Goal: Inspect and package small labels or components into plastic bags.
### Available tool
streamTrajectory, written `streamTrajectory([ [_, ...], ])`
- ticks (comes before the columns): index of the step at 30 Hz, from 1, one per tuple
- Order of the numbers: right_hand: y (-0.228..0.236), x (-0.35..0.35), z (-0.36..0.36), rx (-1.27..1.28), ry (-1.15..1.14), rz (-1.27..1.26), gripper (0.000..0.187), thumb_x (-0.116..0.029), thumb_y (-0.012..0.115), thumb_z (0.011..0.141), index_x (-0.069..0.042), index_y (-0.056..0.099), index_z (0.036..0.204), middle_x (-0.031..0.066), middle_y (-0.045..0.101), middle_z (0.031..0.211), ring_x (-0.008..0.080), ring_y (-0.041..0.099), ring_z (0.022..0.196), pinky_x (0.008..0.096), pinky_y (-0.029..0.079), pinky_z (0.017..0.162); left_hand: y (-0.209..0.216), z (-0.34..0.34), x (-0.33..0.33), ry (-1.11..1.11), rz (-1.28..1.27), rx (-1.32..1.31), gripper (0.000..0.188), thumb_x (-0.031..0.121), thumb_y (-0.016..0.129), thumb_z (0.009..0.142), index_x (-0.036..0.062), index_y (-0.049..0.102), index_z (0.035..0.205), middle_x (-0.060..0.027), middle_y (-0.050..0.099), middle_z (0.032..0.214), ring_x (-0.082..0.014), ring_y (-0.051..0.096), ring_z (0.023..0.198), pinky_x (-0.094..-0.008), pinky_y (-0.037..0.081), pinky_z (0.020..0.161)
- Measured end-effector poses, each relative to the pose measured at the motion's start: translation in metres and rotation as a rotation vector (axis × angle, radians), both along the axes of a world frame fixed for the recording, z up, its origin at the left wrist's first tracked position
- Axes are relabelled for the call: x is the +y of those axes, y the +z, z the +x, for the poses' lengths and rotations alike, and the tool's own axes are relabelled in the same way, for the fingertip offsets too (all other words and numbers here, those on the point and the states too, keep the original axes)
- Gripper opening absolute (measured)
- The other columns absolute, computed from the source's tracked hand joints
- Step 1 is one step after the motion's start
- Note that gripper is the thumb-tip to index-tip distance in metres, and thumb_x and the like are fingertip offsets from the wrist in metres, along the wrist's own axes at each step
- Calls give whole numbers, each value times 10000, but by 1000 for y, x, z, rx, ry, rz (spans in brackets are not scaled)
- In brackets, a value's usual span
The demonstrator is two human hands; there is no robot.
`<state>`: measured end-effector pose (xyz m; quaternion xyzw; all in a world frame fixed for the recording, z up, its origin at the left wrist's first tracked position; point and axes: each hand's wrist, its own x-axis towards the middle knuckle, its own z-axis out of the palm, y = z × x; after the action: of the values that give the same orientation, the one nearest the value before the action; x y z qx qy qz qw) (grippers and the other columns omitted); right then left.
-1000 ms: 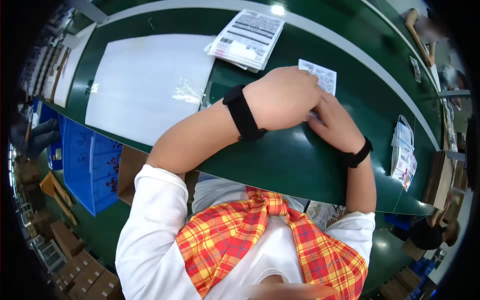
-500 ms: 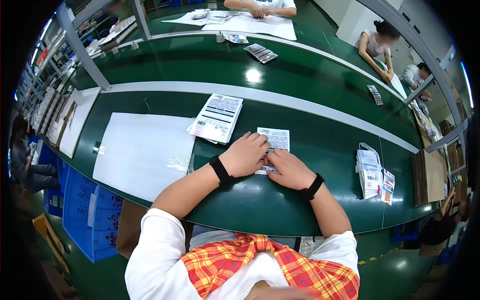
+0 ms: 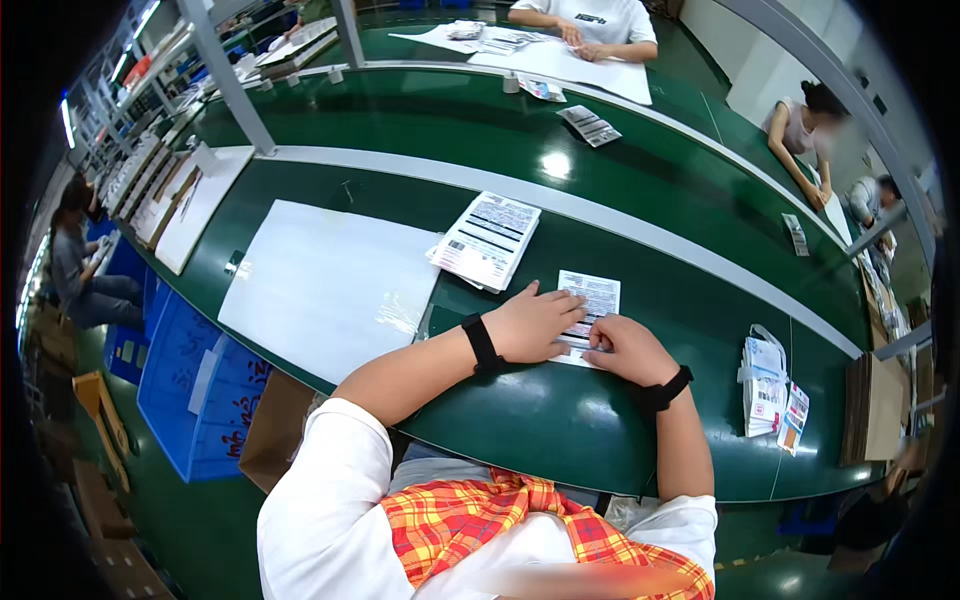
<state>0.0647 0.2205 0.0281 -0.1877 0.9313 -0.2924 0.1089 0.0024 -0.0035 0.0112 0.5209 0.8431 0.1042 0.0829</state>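
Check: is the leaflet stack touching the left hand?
No. The leaflet stack lies apart from the left hand, which presses on a single printed sheet beside the right hand.

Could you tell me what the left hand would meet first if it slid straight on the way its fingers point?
The left hand lies flat on the printed leaflet, fingers pointing up-right across it. Going on, it would probably cross bare green table and first meet the grey strip.

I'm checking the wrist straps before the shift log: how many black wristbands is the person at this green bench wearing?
2. One black wristband circles the left wrist, behind the left hand on the white printed sheet. The other black wristband circles the right wrist, behind the right hand.
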Motion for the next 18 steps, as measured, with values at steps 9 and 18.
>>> streamTrajectory([
  [9, -3, -7, 0, -41, -88, -48, 242, -208, 744, 785, -49, 578, 863, 94, 560, 818, 252, 539, 743, 367, 446, 669, -13, 1, 2, 17, -21, 33, 654, 353, 570, 963, 51, 358, 1503, -142, 344, 1570, -309, 317, 1463, -599, 283, 1145],
  [18, -3, -6, 0, -30, -83, -9, 245, -202, 745, 783, -52, 571, 870, 92, 546, 818, 245, 531, 740, 358, 441, 661, -11, 0, 2, 19, 13, 30, 659, 358, 587, 950, 48, 375, 1491, -147, 362, 1557, -311, 331, 1454, -573, 316, 1128],
])
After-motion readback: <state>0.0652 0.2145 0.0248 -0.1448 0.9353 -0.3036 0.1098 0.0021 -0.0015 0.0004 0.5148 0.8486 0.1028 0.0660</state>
